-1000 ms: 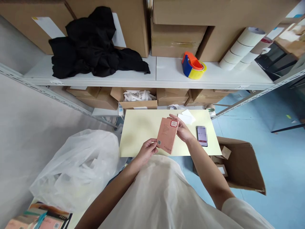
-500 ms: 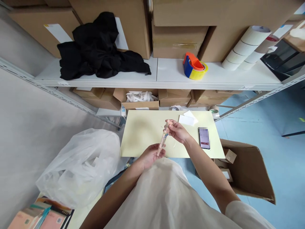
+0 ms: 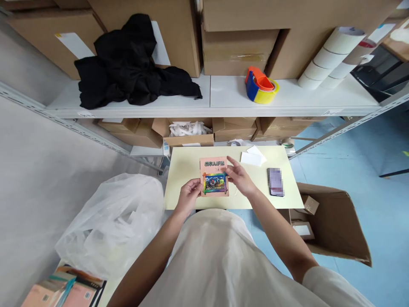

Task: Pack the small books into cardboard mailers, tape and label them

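A small pink book (image 3: 214, 164) faces up above the pale yellow table (image 3: 182, 162). Its cover carries dark lettering and a colourful framed picture. My left hand (image 3: 190, 192) pinches the lower left edge, thumb over the cover. On the opposite side my right hand (image 3: 239, 177) grips the right edge, with its index finger reaching past the upper corner. White paper slips (image 3: 252, 157) lie on the table just beyond my right hand. To the right of them rests a phone (image 3: 275, 182).
A white plastic bag (image 3: 111, 226) bulges at the left, above more pink books (image 3: 76, 294). An open cardboard box (image 3: 341, 226) stands on the floor at right. The shelf (image 3: 223, 96) ahead bears black cloth (image 3: 128, 68), a tape dispenser (image 3: 262, 87) and white rolls (image 3: 332, 55).
The book has turned from edge-on to flat, its cover now facing up. My left hand has moved up and slightly left, onto the book's left edge.
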`<state>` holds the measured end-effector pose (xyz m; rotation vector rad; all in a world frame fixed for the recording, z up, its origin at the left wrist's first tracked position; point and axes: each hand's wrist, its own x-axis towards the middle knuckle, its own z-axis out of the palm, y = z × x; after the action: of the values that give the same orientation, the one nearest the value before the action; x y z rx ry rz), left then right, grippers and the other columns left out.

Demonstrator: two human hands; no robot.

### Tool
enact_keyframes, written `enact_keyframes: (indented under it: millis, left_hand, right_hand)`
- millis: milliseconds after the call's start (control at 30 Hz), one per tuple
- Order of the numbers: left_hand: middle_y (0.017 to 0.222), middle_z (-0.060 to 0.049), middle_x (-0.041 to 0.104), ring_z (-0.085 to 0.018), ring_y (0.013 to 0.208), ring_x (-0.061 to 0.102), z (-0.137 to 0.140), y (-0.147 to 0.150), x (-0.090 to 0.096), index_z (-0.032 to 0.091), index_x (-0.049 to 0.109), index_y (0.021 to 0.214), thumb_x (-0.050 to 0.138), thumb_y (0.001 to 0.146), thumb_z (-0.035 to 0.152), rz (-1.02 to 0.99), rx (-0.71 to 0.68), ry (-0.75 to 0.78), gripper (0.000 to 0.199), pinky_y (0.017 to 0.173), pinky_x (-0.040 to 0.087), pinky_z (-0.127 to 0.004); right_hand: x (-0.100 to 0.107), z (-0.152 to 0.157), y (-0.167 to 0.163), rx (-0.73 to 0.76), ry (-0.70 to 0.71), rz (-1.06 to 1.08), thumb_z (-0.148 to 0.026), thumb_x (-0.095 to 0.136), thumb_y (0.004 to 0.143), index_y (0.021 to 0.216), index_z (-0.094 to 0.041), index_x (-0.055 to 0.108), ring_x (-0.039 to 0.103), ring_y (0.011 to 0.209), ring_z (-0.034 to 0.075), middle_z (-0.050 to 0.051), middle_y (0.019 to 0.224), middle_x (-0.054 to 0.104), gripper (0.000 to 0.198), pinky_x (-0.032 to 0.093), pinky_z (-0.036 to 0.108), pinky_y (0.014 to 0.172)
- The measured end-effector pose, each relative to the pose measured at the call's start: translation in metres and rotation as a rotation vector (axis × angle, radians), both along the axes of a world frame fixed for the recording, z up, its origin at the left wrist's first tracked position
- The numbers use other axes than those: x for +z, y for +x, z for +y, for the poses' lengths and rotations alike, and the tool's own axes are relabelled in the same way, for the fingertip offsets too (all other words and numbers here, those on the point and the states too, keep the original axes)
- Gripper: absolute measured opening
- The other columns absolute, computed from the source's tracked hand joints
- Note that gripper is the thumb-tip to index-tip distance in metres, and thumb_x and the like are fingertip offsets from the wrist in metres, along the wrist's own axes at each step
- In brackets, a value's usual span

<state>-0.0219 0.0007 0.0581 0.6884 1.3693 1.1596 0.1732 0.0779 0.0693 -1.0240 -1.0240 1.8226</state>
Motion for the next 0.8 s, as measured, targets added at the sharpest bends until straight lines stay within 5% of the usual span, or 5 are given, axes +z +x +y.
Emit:
enact_keyframes:
  millis: [367, 600, 800]
  left_hand:
    - [0.095, -0.007, 0.069, -0.016, 0.079, 0.063, 0.000, -0.039, -0.036, 0.018, 0.065, 0.099, 0.072, 0.064, 0.050, 0.062, 0.028, -0.068, 0.048, 0.068, 0.048, -0.027]
    - [0.091, -0.006, 0.067, -0.017, 0.083, 0.062, 0.026, -0.083, -0.058, 0.018, 0.058, 0.108, 0.074, 0.062, 0.045, 0.088, -0.005, -0.146, 0.057, 0.072, 0.047, -0.028]
    - [0.092, -0.007, 0.065, -0.015, 0.071, 0.061, 0.084, -0.137, -0.113, 0.017, 0.060, 0.097, 0.072, 0.059, 0.028, 0.331, -0.043, -0.165, 0.041, 0.066, 0.047, -0.028]
  right_hand:
    - [-0.046, -0.048, -0.036, 0.021, -0.051, -0.150, -0.033, 0.065, 0.073, 0.136, -0.035, 0.043, 0.054, 0.061, 0.008, -0.001, 0.088, 0.053, 0.067, 0.048, 0.026, 0.058]
    - [-0.079, -0.012, -0.084, -0.002, -0.006, -0.303, -0.026, 0.064, 0.068, 0.130, -0.023, 0.052, 0.053, 0.059, 0.012, -0.001, 0.072, 0.058, 0.063, 0.046, 0.028, 0.057]
    - [-0.134, 0.041, -0.143, 0.049, -0.050, -0.458, -0.019, 0.062, 0.068, 0.127, -0.026, 0.053, 0.055, 0.061, 0.011, -0.001, 0.077, 0.060, 0.060, 0.047, 0.026, 0.060]
